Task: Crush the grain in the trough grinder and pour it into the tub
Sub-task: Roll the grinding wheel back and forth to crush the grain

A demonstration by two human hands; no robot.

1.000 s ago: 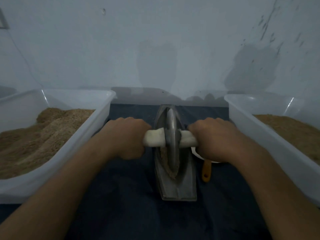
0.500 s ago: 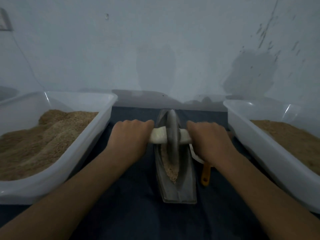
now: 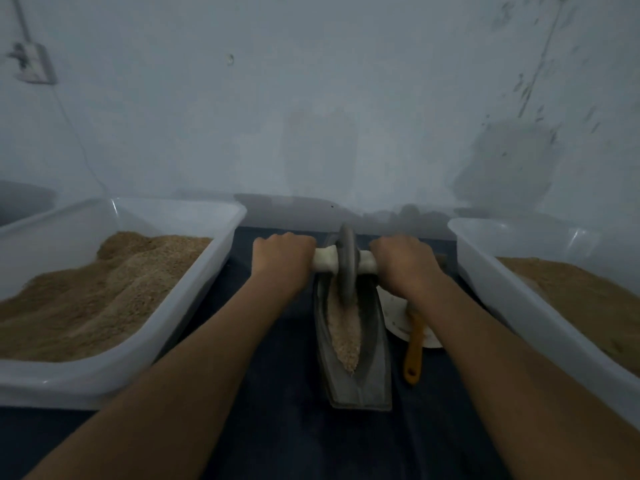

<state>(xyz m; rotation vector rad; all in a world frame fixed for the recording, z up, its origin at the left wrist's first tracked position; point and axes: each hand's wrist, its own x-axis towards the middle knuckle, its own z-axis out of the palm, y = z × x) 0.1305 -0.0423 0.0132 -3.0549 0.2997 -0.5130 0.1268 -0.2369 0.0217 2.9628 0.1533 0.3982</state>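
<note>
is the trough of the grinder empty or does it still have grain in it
Not empty. A pale strip of grain lies along the trough, from under the wheel toward its near end.

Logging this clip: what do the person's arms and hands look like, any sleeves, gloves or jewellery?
Both forearms are bare for their whole visible length, with no sleeve edge in view. The left hand and right hand wear no gloves. No watch, bracelet or ring shows, though the dim light and blur could hide small details.
</note>
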